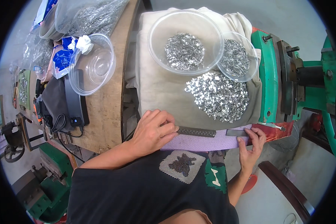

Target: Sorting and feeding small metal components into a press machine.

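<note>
Fingers of my left hand [155, 130] are curled closed at the left end of a dark, notched bar [198, 131], which lies along the purple woven mat [201, 143]. With thumb and fingers, my right hand [252, 146] grips the right end of a flat grey metal strip [234, 132]. A short gap separates strip and bar. Beyond my hands, a heap of small shiny metal pieces [222, 98] lies on the beige cloth [160, 97]. Behind it stand a large clear tub [153, 56] with similar metal bits [184, 51] and a smaller clear container [253, 71] with thin metal pieces [234, 59].
A green machine [268, 86] borders the cloth on the right. To the left, a wooden table [110, 108] carries a clear plastic bowl [78, 84], a black power adapter [74, 106], crumpled tissue [84, 44] and a plastic bag [97, 18] of metal bits. Another green machine [56, 164] stands lower left.
</note>
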{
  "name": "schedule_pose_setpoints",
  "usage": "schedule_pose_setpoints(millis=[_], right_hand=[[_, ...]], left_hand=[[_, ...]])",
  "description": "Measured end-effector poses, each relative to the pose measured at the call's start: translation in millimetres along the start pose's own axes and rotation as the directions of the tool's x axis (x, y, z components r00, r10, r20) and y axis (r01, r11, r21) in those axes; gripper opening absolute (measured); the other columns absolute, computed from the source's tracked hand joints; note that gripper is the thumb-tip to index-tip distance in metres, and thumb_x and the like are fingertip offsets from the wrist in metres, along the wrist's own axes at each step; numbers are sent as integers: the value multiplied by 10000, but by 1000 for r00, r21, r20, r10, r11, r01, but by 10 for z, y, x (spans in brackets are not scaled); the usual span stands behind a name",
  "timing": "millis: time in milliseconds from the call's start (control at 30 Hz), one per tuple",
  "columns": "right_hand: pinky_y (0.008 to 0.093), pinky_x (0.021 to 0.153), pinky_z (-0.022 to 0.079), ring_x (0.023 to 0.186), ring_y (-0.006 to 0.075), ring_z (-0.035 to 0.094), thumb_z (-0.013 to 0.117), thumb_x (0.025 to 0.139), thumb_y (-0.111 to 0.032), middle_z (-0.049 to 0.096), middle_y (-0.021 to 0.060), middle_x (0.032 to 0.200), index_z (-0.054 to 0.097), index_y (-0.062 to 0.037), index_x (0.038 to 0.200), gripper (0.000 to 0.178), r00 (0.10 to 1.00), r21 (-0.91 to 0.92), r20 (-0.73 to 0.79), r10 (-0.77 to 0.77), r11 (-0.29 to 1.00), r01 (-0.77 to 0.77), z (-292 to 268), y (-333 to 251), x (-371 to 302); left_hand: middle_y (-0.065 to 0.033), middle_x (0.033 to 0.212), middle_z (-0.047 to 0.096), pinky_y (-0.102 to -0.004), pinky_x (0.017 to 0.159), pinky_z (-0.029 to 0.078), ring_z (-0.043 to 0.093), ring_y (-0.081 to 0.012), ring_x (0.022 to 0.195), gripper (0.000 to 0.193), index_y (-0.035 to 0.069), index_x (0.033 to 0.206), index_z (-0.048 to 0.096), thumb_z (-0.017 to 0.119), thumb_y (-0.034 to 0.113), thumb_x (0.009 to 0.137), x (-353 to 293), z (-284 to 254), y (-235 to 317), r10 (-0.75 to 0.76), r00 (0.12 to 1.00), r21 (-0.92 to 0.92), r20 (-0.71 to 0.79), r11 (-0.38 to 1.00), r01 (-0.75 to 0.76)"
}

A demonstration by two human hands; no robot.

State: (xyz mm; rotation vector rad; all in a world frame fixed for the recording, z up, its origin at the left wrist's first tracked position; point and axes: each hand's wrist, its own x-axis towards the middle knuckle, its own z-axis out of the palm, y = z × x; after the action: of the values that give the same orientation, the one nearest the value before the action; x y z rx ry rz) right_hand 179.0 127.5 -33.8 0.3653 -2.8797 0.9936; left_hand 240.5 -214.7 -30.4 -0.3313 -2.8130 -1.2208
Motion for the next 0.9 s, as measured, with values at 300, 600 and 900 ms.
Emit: schedule_pose_setpoints(millis=[300, 600, 900], right_hand=[[295, 727, 482, 913, 190, 575, 839, 708, -23, 582, 65, 1002, 750, -33, 1019, 323, 976, 69, 181, 124, 988, -139, -150, -87, 93], [296, 692, 497, 805, 194, 600, 819, 737, -3, 598, 89, 927, 719, 8, 1009, 290, 984, 36, 174, 31, 999, -37, -163, -253, 74], [327, 651, 504, 787, 224, 625, 839, 708, -21, 627, 86, 905, 729, -18, 979, 292, 978, 146, 143, -155, 980, 134, 18, -699, 196]], left_hand=[[-17, 935, 604, -352, 753, 407, 569, -216, 851, 216, 93, 895, 716, 830, 142, 717, -2, 12, -7, 1, 1000, 18, 0, 1000, -1], [-28, 964, 606, -354, 775, 407, 586, -221, 883, 227, 89, 914, 715, 829, 146, 725, 39, -39, -26, -66, 997, -18, 51, 998, 67], [-66, 1044, 600, -356, 826, 430, 604, -259, 964, 226, 72, 945, 656, 796, 147, 784, 94, -133, 25, -149, 979, -56, 136, 986, 158]])
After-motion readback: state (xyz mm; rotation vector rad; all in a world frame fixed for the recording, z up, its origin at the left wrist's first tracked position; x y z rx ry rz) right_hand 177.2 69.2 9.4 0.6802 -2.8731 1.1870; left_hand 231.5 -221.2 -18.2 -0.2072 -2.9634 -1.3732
